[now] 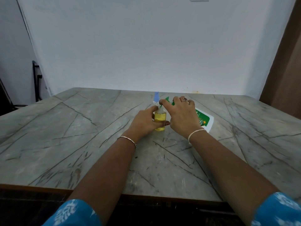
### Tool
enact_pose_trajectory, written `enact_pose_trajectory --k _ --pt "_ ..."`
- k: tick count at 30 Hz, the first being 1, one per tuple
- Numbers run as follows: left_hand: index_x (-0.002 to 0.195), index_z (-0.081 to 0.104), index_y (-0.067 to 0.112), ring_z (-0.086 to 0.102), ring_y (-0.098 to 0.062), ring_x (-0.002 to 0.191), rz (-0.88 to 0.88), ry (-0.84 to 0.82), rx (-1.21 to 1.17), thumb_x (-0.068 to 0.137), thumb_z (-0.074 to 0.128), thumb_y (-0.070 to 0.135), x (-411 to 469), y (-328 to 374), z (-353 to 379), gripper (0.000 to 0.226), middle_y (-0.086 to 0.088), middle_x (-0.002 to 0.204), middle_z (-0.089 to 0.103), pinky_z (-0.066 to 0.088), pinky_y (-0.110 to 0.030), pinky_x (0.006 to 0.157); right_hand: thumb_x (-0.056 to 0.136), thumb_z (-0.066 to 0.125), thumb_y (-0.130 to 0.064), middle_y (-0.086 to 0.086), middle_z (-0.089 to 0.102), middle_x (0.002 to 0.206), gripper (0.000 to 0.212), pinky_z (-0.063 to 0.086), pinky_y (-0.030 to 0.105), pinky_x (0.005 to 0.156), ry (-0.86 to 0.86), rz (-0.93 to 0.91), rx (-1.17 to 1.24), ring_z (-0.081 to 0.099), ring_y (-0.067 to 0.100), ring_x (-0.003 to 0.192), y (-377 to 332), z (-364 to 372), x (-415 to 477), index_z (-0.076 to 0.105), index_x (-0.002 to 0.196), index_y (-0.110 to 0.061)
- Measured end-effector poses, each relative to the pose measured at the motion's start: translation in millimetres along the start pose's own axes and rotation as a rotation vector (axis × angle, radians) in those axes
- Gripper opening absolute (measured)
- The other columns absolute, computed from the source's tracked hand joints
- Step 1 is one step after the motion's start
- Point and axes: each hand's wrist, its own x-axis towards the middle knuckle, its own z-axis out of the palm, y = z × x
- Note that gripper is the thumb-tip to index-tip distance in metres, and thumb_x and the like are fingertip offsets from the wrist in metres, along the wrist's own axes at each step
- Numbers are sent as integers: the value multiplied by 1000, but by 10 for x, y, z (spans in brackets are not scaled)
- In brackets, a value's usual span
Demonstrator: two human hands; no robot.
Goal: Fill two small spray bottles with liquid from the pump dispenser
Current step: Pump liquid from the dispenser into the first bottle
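A small clear spray bottle (160, 119) holding yellow liquid stands uncapped on the table's middle. My left hand (145, 122) grips its body from the left. My right hand (180, 115) holds the tilted pump dispenser (204, 119), a white bottle with a green label, and its green spout (167, 100) points at the small bottle's mouth. A second small spray bottle (156, 98) with a pale blue spray top stands just behind, partly hidden by my hands.
The grey marble-patterned table (81, 136) stretches wide to both sides, its front edge near me. A white wall rises behind it. A black metal frame (36, 80) stands at the far left, a brown panel (286, 70) at the right.
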Motion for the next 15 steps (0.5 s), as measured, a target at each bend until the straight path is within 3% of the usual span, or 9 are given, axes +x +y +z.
enact_pose_trajectory --k 7,15 --pt "139 42 16 57 -23 112 -11 -10 19 76 69 55 -1 15 -3 79 -6 133 56 43 -28 92 80 64 -18 13 51 119 83 41 46 95 -22 -30 0 49 32 112 75 12 -35 12 142 -38" --pt "142 39 15 55 -24 116 -13 -14 29 78 69 52 -6 31 -1 81 -8 135 55 41 -28 93 79 67 -20 13 52 120 78 41 48 94 -18 -14 2 49 34 113 50 9 -14 20 139 -36"
